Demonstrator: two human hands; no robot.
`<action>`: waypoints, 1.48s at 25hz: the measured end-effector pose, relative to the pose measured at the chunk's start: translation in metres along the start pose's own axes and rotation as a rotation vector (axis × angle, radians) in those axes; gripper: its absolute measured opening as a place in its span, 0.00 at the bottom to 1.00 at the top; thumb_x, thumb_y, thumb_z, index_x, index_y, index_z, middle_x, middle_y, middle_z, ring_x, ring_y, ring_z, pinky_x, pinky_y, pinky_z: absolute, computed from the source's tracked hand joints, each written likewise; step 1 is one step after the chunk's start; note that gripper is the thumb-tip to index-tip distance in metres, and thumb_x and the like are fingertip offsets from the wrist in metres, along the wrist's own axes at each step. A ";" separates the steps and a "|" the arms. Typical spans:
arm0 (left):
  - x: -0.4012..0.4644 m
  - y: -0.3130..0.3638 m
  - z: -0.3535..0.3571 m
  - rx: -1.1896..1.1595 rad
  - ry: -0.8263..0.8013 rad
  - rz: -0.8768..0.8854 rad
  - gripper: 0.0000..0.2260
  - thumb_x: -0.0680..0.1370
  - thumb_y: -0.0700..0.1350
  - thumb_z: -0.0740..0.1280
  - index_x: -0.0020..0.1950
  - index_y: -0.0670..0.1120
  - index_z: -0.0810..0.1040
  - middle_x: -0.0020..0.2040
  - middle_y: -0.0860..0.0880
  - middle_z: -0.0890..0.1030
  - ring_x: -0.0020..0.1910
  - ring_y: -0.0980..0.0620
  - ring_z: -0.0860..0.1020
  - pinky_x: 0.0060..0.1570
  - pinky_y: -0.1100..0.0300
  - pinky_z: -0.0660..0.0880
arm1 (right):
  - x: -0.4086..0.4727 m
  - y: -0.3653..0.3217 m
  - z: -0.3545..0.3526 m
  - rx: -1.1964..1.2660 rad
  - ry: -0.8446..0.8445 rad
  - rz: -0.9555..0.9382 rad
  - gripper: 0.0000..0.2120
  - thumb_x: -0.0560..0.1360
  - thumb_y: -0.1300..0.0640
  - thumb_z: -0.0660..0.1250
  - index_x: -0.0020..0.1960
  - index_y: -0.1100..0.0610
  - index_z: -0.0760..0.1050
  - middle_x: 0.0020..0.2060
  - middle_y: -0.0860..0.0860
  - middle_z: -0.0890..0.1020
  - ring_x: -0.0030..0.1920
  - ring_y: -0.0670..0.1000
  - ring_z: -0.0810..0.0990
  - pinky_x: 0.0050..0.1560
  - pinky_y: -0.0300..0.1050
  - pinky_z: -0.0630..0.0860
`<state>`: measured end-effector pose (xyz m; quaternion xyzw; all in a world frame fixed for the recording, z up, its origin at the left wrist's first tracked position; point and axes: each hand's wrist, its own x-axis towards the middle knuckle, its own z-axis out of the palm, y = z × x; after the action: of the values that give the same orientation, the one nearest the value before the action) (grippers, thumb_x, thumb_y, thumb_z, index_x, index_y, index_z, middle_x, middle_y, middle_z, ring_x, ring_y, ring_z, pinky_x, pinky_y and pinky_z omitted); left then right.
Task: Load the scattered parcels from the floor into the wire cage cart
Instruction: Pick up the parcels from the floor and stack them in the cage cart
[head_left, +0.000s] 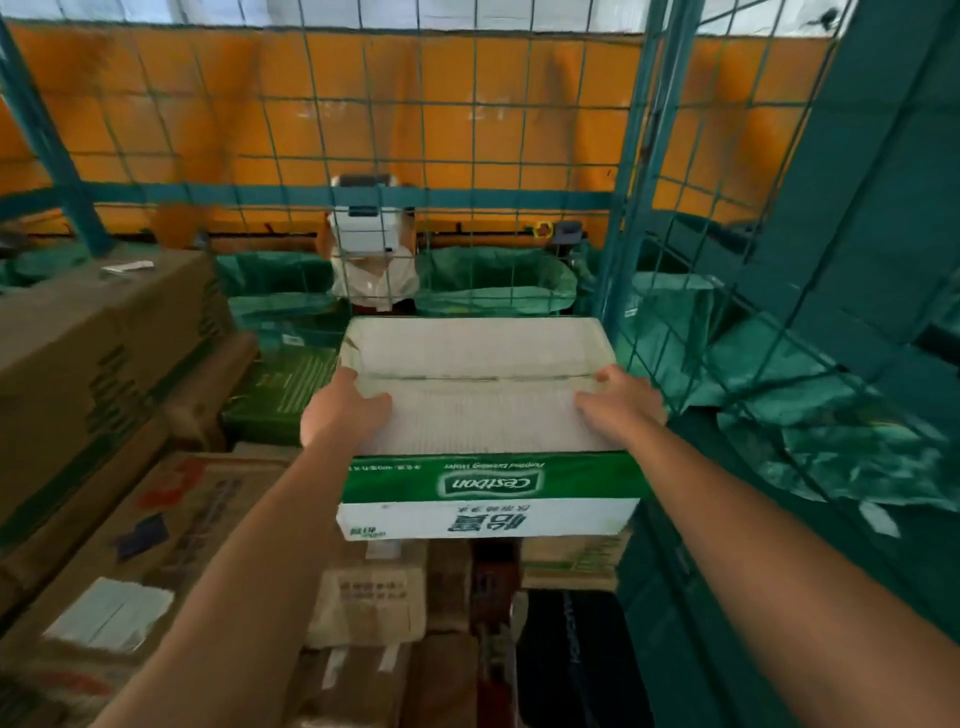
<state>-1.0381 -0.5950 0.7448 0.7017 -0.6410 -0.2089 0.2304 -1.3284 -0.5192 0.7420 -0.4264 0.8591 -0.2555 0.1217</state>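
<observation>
A white and green carton (480, 410) with upside-down print on its near side sits inside the teal wire cage cart (615, 208), on top of other parcels. My left hand (345, 408) grips the carton's left top edge, fingers laid over the lid. My right hand (621, 397) holds the right top edge the same way. Both arms reach forward into the cage.
Large brown cartons (98, 332) are stacked at the left inside the cage. Smaller brown parcels (371, 597) and a black one (566, 654) lie below the carton. Green sacks (810, 415) hang beyond the right mesh. A white printer (366, 223) stands behind the back mesh.
</observation>
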 end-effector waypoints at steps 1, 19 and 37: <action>0.015 0.008 0.002 0.001 0.011 0.013 0.27 0.78 0.51 0.63 0.75 0.48 0.62 0.67 0.44 0.73 0.62 0.42 0.74 0.56 0.51 0.72 | 0.011 -0.002 0.002 0.006 0.004 -0.003 0.24 0.72 0.45 0.65 0.67 0.47 0.70 0.63 0.56 0.72 0.64 0.59 0.70 0.58 0.48 0.71; 0.262 0.120 0.163 0.385 -0.194 0.164 0.36 0.77 0.69 0.53 0.79 0.57 0.43 0.77 0.37 0.51 0.72 0.35 0.61 0.64 0.45 0.67 | 0.309 -0.003 0.071 -0.294 -0.019 -0.074 0.30 0.77 0.38 0.56 0.75 0.49 0.59 0.75 0.60 0.54 0.73 0.63 0.57 0.71 0.57 0.59; 0.289 0.135 0.186 0.540 -0.051 0.281 0.25 0.80 0.62 0.48 0.75 0.55 0.59 0.76 0.48 0.59 0.69 0.40 0.63 0.57 0.48 0.71 | 0.349 0.001 0.089 -0.288 0.087 -0.192 0.24 0.78 0.39 0.53 0.68 0.48 0.71 0.68 0.48 0.71 0.64 0.54 0.68 0.60 0.51 0.69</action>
<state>-1.2300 -0.9032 0.6753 0.6368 -0.7695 -0.0146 0.0462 -1.5031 -0.8262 0.6696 -0.5080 0.8467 -0.1585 -0.0029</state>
